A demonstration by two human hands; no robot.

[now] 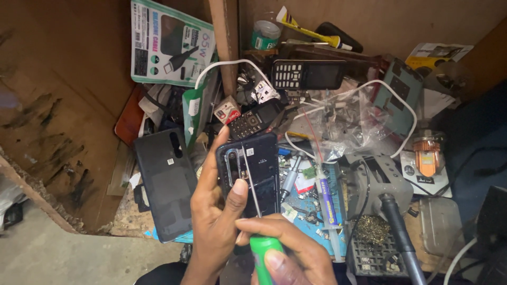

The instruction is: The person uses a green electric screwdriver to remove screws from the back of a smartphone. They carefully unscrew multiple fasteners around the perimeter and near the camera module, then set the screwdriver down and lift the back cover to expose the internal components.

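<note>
The left hand [219, 211] wraps around an opened phone [252, 171] and holds it upright over the workbench's front edge. The right hand [288, 250] pinches a green screwdriver [259, 232] just below — its thin shaft points up onto the phone's bare back.

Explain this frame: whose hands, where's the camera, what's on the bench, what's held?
There is no machine: a person works with bare hands, filmed by one camera on their head looking down. The left hand holds an opened phone upright, thumb on its inner face. The right hand keeps a grip on a green-handled screwdriver, its thin shaft reaching up onto the phone's insides. To the left lies the dark back cover. The cluttered bench also carries a keypad phone, a syringe, a white cable and a soldering iron.
</note>
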